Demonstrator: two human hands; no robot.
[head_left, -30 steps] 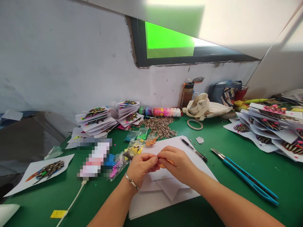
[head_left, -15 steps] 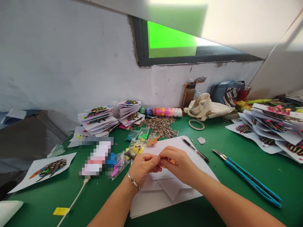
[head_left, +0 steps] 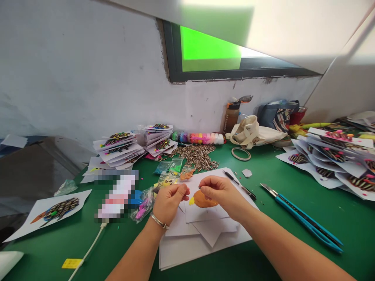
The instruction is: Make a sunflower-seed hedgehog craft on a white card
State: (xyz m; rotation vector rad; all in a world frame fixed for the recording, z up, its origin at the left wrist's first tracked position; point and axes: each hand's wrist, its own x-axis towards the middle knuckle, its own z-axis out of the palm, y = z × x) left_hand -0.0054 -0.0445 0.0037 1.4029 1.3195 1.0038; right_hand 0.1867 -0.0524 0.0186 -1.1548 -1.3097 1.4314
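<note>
A green worktop (head_left: 111, 242) carries overlapping white sheets (head_left: 175, 253) at its near middle, while a broad stack of decorated papers (head_left: 331, 164) fans out at far right and two smaller piles (head_left: 117, 150) stand at far left. Over the sheets, a person's left hand (head_left: 169, 201) and right hand (head_left: 221, 195) hover apart, a clear gap between them; half a second earlier their fingertips met. The left fingers curl closed, thumb against forefinger; whether they pinch anything cannot be told. The right thumb and forefinger come together in a pinch. To the right lies a blue-handled tool (head_left: 293, 210), its metal tip pointing far and left. A heap of striped seeds (head_left: 199, 156) spreads beyond the hands, with small clear bags (head_left: 143, 205) of coloured material left of it and nearer, and a black pen (head_left: 233, 179) on the far right edge of the sheets. A flat orange shape (head_left: 205, 199), mostly covered earlier, now shows on the top sheet, just below the right fingers and right of the left ones. A yellow patch (head_left: 191, 201) adjoins its left end, between both sets of fingers. Smallest is a dark piece (head_left: 200, 187) apparently gripped in the right fingertips, too tiny to identify.
</note>
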